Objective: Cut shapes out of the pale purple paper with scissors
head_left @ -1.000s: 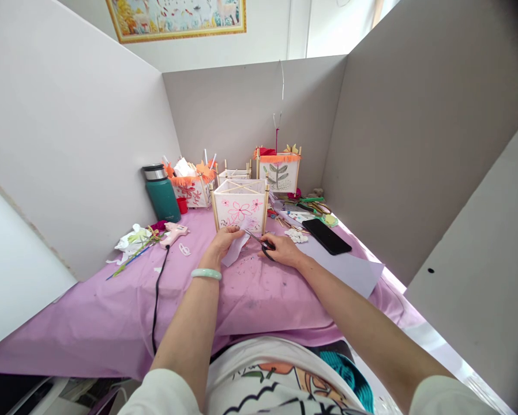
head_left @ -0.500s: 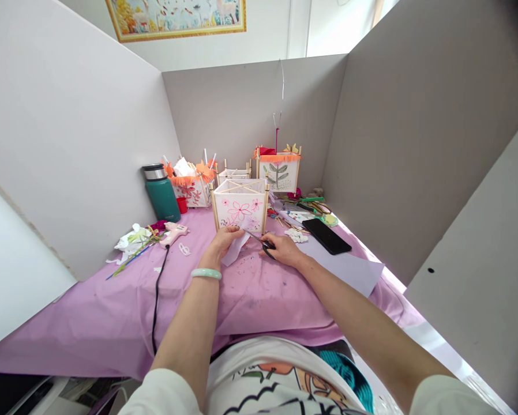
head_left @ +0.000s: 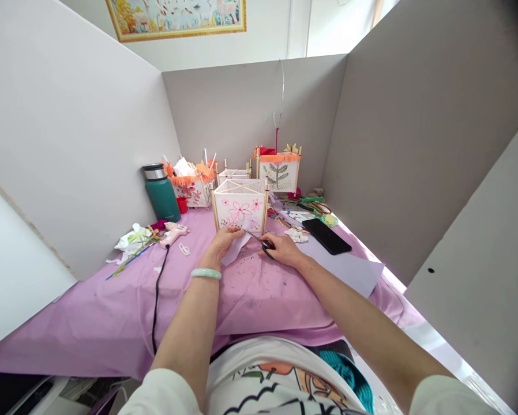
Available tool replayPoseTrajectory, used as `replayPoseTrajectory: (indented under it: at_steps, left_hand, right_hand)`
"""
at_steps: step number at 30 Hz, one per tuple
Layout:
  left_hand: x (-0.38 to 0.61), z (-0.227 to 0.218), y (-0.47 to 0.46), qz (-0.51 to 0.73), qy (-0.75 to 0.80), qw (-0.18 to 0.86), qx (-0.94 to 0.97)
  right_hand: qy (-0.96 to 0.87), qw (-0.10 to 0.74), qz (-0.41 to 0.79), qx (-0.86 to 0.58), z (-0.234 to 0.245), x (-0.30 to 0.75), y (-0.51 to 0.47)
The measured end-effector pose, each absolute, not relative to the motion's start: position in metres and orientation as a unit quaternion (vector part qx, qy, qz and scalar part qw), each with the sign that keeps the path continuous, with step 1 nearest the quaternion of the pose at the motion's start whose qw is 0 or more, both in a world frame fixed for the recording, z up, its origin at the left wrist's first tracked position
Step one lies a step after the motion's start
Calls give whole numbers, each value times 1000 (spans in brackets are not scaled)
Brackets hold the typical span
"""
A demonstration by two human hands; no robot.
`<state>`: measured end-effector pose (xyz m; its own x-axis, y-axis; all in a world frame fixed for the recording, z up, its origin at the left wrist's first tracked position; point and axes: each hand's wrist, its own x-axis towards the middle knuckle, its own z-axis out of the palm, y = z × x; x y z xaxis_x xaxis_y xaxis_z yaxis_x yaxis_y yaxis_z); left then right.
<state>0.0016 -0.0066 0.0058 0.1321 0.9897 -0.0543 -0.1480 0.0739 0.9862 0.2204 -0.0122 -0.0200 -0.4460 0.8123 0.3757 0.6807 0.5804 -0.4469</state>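
Lilac paper [head_left: 235, 246] pinched in your left hand [head_left: 222, 241]; your right hand [head_left: 281, 249] grips scissors [head_left: 259, 240] cutting it, mid-tabletop before the flowered lantern [head_left: 240, 205].

Craft clutter on a purple cloth [head_left: 90, 323] inside grey partition walls [head_left: 259, 109]

A green flask [head_left: 161, 196] stands at the back left with a small red cup [head_left: 181, 205] just beside it; a pink glue gun [head_left: 175, 232] lies near white scraps [head_left: 131, 239], its black cord [head_left: 156, 300] trailing over the front edge; four paper lanterns stand behind: a pink-flowered lantern [head_left: 240, 208] foremost, an orange-fringed lantern [head_left: 192, 187], a bare frame [head_left: 233, 173] and a leaf-painted lantern [head_left: 280, 170]; a black phone [head_left: 326, 236] lies at the right, beside a lilac sheet [head_left: 349, 270]; a framed picture [head_left: 176, 17] hangs above.
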Motion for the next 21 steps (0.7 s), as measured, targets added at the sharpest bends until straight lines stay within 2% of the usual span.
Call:
replayPoseTrajectory:
  at_steps: [21]
  left_hand:
    - [1, 2, -6, 455, 435, 598, 497]
  right_hand:
    - [-850, 296, 97, -426, -26, 220, -7]
